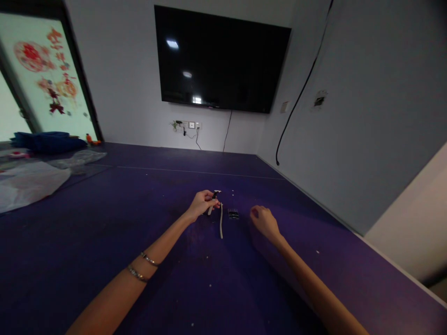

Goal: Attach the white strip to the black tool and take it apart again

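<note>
My left hand is closed on a small black piece with a white top edge and a pale grey lower end; its exact kind is too small to make out. Just right of those fingers a short, pale, cord-like strip runs toward me over the purple surface. A small black rectangular part with a clear or shiny look lies between my two hands. My right hand is right of that part, its fingers curled together near the surface. Whatever they may hold is hidden.
Small white bits dot the purple surface. Clear plastic bags and a folded dark blue cloth lie at the far left. A television hangs on the back wall, and a black cable dangles along the right wall.
</note>
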{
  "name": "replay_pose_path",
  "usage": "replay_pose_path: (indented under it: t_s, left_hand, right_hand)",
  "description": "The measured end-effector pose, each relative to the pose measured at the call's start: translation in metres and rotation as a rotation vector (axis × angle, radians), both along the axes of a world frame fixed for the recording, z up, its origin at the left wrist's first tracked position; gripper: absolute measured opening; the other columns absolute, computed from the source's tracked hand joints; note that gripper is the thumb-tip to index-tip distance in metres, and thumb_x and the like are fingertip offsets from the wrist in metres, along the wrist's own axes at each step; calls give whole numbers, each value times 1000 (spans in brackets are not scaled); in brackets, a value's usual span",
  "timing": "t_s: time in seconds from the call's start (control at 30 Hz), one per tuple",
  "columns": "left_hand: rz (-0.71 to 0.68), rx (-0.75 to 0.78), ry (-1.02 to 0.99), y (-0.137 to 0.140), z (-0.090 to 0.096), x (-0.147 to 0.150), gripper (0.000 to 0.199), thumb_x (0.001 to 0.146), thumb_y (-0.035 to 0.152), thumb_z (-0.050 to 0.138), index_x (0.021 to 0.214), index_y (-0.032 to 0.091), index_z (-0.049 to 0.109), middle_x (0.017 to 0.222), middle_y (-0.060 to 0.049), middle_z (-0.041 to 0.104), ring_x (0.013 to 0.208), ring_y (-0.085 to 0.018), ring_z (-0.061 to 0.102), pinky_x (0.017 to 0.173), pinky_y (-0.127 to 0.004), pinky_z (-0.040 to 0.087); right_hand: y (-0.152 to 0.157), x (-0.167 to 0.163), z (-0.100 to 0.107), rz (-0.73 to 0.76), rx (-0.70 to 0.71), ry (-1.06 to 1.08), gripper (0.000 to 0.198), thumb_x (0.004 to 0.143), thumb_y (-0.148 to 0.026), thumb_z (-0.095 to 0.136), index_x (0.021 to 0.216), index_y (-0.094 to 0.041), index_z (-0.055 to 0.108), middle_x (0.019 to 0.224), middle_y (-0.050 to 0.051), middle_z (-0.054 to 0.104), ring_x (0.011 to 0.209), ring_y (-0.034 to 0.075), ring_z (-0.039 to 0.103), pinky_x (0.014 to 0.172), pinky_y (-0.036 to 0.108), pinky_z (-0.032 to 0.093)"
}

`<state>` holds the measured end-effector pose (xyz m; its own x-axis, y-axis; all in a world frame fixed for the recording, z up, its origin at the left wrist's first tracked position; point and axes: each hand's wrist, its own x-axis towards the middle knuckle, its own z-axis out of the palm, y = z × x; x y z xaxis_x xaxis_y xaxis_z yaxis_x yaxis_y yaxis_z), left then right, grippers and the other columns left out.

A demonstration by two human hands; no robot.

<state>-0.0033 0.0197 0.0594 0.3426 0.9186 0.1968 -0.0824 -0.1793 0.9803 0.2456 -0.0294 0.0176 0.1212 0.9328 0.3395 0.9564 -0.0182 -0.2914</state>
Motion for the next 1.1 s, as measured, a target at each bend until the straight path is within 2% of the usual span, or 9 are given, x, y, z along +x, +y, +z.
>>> replay_pose_path:
  t_s: [0.1,0.23,0.33,0.5,0.63,0.73,0.9,0.97,1.1]
  left_hand:
    - [-25,18,-1,-2,3,0,20,67,14,66,75,15,48,70,-6,68,63,-15,65,60,-25,48]
    - [-53,77,-14,-8,8,-1,19,65,14,66,72,15,48,74,-7,69,68,-16,65,60,-25,47]
    - [-83,107,1,-14,12,-1,18,65,14,66,71,15,49,77,-8,69,72,-16,65,60,-25,46]
    - [-137,110,18,-18,14,-1,20,65,15,67,70,15,47,81,-10,69,75,-17,65,60,-25,45]
    - [-187,111,-2,-16,10,1,22,66,17,66,71,15,45,85,-12,69,76,-18,65,58,-25,44]
    - [-203,105,6,-17,8,2,23,66,17,67,72,15,44,89,-13,69,79,-19,64,57,-24,44]
    - [-225,76,28,-21,9,4,23,65,13,67,74,15,45,89,-13,69,84,-19,64,58,-23,44]
    - [-234,72,38,-21,9,4,23,65,11,67,74,15,45,89,-13,69,85,-19,64,60,-24,44]
    - [-231,79,45,-19,8,3,22,65,10,66,74,15,46,89,-12,69,85,-19,64,59,-23,43]
  right_hand:
    - [-7,-50,15,94,-191,-35,33,85,-43,40,89,-22,66,85,8,68,79,23,64,67,31,45]
    - [-3,-97,15,102,-199,-163,47,84,-53,36,91,-18,66,88,13,68,81,28,64,67,36,46]
    - [4,-112,10,98,-248,-216,51,84,-53,36,93,-14,66,91,16,68,83,30,64,67,37,47]
    - [7,-117,8,135,-247,-247,38,85,-36,39,94,-12,67,90,17,68,82,30,65,67,37,48]
    - [6,-101,23,101,-229,-222,39,87,-36,35,93,-12,65,92,19,66,84,29,64,69,37,46]
    - [11,-70,37,100,-185,-121,38,88,-38,34,90,-14,64,88,16,67,79,24,64,66,31,44]
    - [21,-7,56,291,-58,247,35,85,-37,38,90,-14,65,64,5,65,57,14,58,54,23,40]
    - [18,11,65,385,0,363,39,83,-40,42,98,-13,64,64,3,64,57,13,56,54,22,41]
    - [-2,30,91,522,-100,508,49,77,-43,52,116,-15,59,79,3,66,68,14,58,59,24,44]
